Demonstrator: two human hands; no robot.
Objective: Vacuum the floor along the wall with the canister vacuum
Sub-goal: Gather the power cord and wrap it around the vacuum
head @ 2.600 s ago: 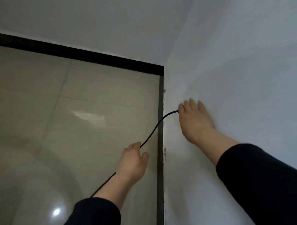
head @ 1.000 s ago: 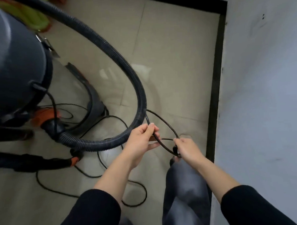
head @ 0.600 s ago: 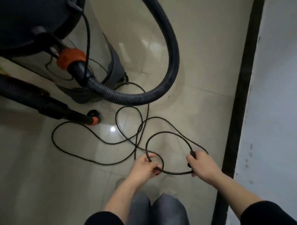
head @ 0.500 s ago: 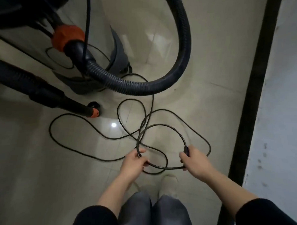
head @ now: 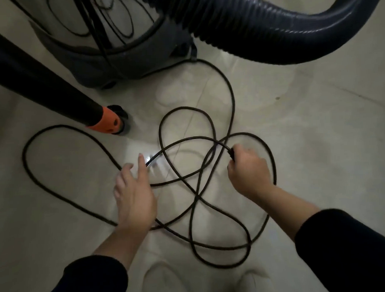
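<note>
The canister vacuum (head: 122, 50) stands beyond both hands, its power cord (head: 190, 213) lying in tangled loops between them (probably being sorted for reach), the right hand (head: 247, 168) gripping its end and the left hand (head: 134, 191) spread over one loop.

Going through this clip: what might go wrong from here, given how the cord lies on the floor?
The power cord lies in several crossing loops; if the right hand pulls the end it grips, they may tighten into a knot.
The cord runs up to the canister base, so a hard tug might snag there or drag it.
The left hand is open over the loops, gripping none, so slack could whip loose.
</note>
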